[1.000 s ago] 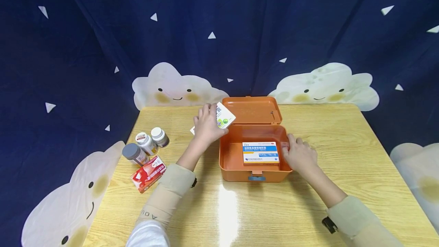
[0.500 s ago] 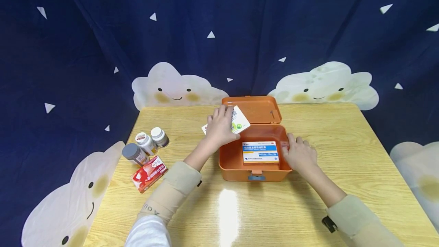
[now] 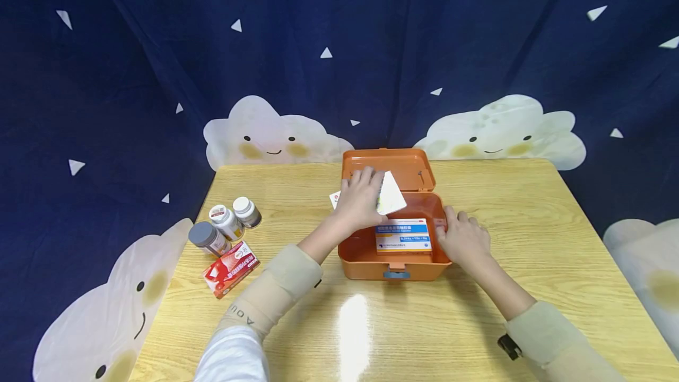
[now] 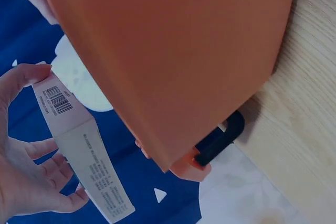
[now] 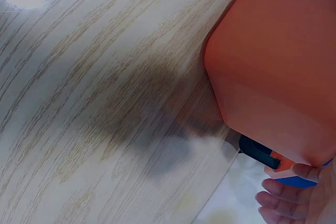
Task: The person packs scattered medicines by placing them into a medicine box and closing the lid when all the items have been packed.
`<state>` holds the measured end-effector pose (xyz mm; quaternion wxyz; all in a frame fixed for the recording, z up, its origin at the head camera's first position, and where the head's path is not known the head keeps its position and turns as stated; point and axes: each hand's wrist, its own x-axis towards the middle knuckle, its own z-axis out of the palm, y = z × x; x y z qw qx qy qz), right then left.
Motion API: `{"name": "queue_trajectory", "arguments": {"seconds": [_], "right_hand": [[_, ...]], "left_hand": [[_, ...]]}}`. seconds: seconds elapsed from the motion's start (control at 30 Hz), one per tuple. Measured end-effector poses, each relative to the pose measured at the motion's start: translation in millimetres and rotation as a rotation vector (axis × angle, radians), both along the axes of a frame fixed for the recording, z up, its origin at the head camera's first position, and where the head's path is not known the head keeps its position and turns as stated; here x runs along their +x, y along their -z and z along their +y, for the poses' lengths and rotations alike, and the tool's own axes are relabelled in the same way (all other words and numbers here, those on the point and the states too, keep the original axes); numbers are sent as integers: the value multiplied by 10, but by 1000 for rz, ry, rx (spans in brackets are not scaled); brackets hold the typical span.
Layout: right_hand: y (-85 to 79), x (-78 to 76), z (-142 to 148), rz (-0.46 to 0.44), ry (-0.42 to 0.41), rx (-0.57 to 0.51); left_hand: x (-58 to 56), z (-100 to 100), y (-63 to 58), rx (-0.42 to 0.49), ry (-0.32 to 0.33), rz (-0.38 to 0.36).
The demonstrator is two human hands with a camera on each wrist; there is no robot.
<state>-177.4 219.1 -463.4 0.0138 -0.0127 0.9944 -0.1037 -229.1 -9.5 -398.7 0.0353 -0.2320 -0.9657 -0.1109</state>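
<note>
My left hand (image 3: 361, 200) grips a white medicine box (image 3: 392, 194) above the back left of an orange storage box (image 3: 366, 270). In the left wrist view, the thumb is at one end of the medicine box (image 4: 97, 166) and the fingers are along its far side; printed text and a barcode face the camera. My right hand (image 3: 465, 239) holds the storage box's right rim, thumb over the inside and fingers outside. The storage box stands with its lid (image 3: 389, 167) tipped back. Inside it lies a blue and white medicine box (image 3: 403, 236).
Three capped pill bottles stand at the left of the wooden table (image 3: 509, 205): a grey-capped one (image 3: 209, 238) and two white-capped ones, one (image 3: 227, 221) beside the other (image 3: 247, 212). Before them lies a red medicine box (image 3: 231, 270). A dark blue curtain (image 3: 297, 28) hangs behind.
My left hand has carried the white medicine box rightward, from beside the storage box to over its opening, and the medicine box has tilted. The right hand has stayed at the rim.
</note>
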Motion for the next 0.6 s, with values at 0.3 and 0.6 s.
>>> {"name": "queue_trajectory", "arguments": {"seconds": [0.3,0.6], "right_hand": [[17,-9,3,-2,8,-7],[23,-14,7,-1,9,-6]], "left_hand": [[20,148,16,-54,66,-18],[40,273,74,-89,121,-51]]}}
